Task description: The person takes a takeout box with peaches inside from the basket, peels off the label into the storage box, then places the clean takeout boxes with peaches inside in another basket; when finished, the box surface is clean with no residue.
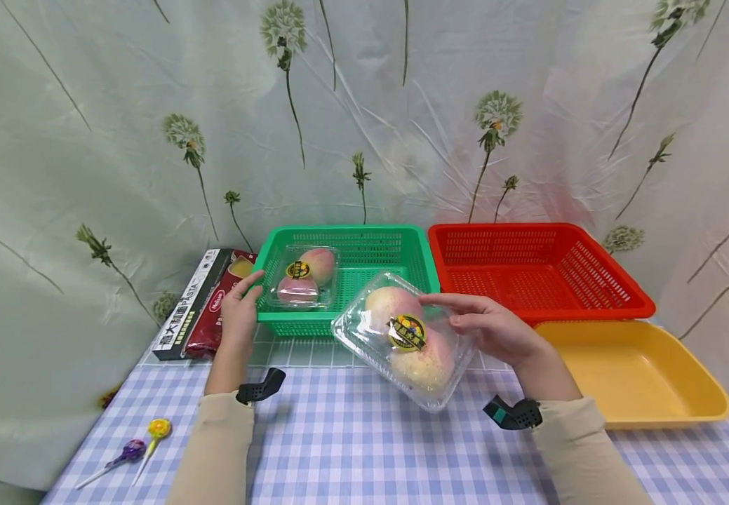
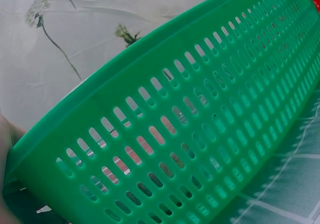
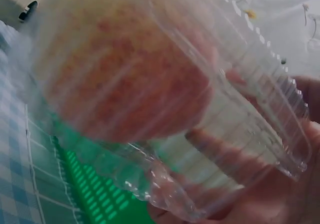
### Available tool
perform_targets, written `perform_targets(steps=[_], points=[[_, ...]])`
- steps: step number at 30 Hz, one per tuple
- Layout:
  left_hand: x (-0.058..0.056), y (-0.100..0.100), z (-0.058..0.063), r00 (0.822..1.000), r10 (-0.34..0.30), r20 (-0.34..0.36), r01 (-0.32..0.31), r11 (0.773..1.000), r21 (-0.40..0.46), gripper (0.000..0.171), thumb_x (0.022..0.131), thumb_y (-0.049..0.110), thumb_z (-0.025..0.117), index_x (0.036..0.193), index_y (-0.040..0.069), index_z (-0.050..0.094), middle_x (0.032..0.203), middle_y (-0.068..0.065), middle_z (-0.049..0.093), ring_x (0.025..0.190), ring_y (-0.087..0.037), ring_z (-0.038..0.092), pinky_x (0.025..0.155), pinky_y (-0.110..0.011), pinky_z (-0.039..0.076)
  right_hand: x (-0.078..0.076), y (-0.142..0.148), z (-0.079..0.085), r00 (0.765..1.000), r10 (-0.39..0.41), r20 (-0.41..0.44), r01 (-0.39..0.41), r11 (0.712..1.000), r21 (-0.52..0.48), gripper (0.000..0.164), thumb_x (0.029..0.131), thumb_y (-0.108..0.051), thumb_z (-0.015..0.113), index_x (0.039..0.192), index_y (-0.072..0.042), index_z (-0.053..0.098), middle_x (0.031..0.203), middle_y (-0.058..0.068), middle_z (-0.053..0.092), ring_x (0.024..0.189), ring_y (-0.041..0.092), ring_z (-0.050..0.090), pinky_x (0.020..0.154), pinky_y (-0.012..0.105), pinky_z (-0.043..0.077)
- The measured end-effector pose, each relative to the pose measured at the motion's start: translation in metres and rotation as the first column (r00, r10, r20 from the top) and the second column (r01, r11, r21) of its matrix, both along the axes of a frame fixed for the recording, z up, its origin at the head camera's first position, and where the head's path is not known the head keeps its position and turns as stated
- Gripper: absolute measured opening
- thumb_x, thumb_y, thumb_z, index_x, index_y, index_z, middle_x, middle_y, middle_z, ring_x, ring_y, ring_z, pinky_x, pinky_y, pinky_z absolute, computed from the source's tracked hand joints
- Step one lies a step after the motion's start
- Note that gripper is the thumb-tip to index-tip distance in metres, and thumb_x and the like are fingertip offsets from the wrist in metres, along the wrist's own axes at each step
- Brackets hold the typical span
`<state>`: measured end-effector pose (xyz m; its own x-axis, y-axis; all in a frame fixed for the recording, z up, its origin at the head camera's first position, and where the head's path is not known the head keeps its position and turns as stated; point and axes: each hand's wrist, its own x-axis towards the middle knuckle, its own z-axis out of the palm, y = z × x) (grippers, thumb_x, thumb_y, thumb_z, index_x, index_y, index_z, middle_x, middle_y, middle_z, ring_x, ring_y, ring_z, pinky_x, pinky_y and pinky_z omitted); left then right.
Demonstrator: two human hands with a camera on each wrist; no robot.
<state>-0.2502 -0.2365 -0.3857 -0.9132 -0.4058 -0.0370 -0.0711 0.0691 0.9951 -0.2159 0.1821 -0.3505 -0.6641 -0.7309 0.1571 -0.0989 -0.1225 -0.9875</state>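
Observation:
My right hand (image 1: 503, 333) grips one side of a clear plastic clamshell box (image 1: 359, 326) with two pink-and-yellow peaches inside and a round black-and-yellow label. It is held tilted in the air, before the front rim of the green basket (image 1: 417, 242). In the right wrist view, fingers (image 3: 230, 159) show through the clear wall beside a peach (image 3: 125, 74). My left hand (image 1: 241, 305) holds the basket's left rim, mostly out of the left wrist view. Another clear box (image 1: 332, 277) of two peaches sits in the basket's left part.
A red basket (image 1: 645, 301) stands right of the green one, with a yellow tray (image 1: 629, 372) in front of it. Pasta packages (image 1: 196, 301) lie left of the green basket. Two lollipops, one purple (image 1: 133, 450) and one yellow (image 1: 159, 428), lie at front left on the checked tablecloth (image 1: 339, 449).

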Motion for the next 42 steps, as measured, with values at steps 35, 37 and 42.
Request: perform_targets(steps=[35,37,42], points=[[0.020,0.067,0.031,0.790,-0.035,-0.613,-0.278,0.869,-0.408,0.026,0.093,-0.004,0.054,0.108,0.001,0.073,0.124,-0.011,0.070,0.127,-0.028,0.059,0.107,-0.042,0.044,-0.025,0.010,-0.072,0.993,-0.014,-0.118,0.045,0.963,0.264,0.037,0.105,-0.016,0.048,0.136,0.000,0.059,0.138,0.001,0.062,0.127,0.004,0.054,0.106,0.019,0.042],[0.024,0.076,0.033,0.763,-0.088,-0.641,-0.239,0.883,-0.405,0.026,0.092,-0.006,0.053,0.106,0.000,0.074,0.122,-0.010,0.071,0.124,-0.026,0.061,0.097,-0.029,0.049,-0.024,0.008,-0.071,0.990,-0.055,-0.126,0.088,0.957,0.275,0.036,0.105,-0.017,0.049,0.134,0.002,0.060,0.137,0.007,0.062,0.124,0.004,0.056,0.105,0.018,0.043],[0.034,0.097,0.030,0.645,-0.315,-0.697,-0.072,0.882,-0.466,0.025,0.092,-0.011,0.054,0.104,-0.002,0.074,0.110,-0.014,0.074,0.106,-0.026,0.069,0.085,-0.012,0.050,-0.023,0.000,-0.067,0.981,-0.146,-0.130,0.182,0.920,0.346,0.039,0.104,-0.023,0.052,0.134,-0.001,0.061,0.137,0.016,0.062,0.127,0.011,0.055,0.110,0.029,0.042]])
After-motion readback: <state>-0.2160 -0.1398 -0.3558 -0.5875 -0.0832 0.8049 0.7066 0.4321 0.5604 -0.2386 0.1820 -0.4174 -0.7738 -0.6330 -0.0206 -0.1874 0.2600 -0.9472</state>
